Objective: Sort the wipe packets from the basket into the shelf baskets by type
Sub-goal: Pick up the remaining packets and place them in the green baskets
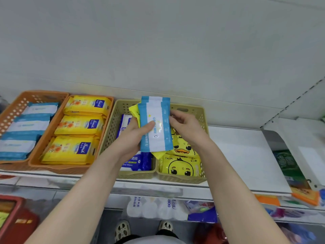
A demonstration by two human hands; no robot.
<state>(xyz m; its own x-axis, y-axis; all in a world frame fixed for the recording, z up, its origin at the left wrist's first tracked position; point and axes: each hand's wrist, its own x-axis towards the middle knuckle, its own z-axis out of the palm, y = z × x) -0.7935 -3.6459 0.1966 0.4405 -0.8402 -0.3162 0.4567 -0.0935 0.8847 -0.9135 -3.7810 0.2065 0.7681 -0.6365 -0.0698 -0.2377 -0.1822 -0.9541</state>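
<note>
My left hand (133,136) grips a small stack of packets above the beige shelf baskets: a blue-and-white wipe packet (155,124) in front and a yellow packet (134,111) behind it. My right hand (186,125) touches the right edge of the stack with curled fingers. Below lie dark-blue alcohol wipe packets (139,162) in the left beige basket (112,124) and yellow duck packets (181,166) in the right beige basket (202,117). An orange basket (14,106) at far left holds blue-and-white packets (29,124); the orange basket (58,167) beside it holds yellow flower packets (79,125).
Bare white shelf board (242,155) lies right of the beige baskets. A red basket (12,213) sits at lower left. Packaged goods (154,206) fill the shelf below. Green and orange items (288,166) stand at far right. My shoes (123,229) show on the floor.
</note>
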